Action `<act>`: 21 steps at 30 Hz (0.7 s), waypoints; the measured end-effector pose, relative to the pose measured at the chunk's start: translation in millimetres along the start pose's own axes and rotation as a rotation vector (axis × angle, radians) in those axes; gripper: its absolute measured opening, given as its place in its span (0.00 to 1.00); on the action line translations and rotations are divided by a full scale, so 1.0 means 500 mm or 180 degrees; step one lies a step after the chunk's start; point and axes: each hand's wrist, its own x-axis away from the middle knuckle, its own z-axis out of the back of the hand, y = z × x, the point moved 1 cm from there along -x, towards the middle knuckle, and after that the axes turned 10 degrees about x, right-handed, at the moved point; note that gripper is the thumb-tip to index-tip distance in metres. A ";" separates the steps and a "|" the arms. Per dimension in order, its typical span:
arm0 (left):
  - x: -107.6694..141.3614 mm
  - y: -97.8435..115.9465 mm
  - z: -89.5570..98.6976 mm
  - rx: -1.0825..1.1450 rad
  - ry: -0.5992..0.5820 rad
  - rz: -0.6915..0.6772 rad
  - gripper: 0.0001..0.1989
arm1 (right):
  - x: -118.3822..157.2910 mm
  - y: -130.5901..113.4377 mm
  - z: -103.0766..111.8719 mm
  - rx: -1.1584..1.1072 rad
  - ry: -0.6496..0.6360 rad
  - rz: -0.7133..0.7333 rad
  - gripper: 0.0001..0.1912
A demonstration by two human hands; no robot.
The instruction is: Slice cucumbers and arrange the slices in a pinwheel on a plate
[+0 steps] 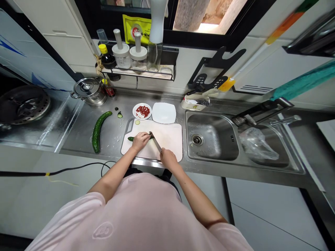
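Note:
On the white cutting board (171, 139), my left hand (140, 141) presses down on a piece of cucumber (130, 138), whose green end shows to the left of the fingers. My right hand (168, 157) is closed round the handle of a knife (156, 142). The blade slants up and left, its tip beside my left fingertips at the cucumber's right end. A round cucumber slice (137, 122) lies at the board's upper left. Behind the board are a plate of chopped red pieces (142, 111) and a square white plate (164, 113).
A whole cucumber (97, 134) and small scraps (119, 115) lie left of the board. A steel pot (90, 91) stands at the back left, near the stove (23, 104). The double sink (214, 137) is to the right. Jars stand on a wall rack (138, 72).

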 end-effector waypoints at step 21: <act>0.003 -0.004 -0.005 -0.0027 0.0005 0.0004 0.11 | -0.053 -0.034 0.008 -0.0087 0.0099 -0.0053 0.13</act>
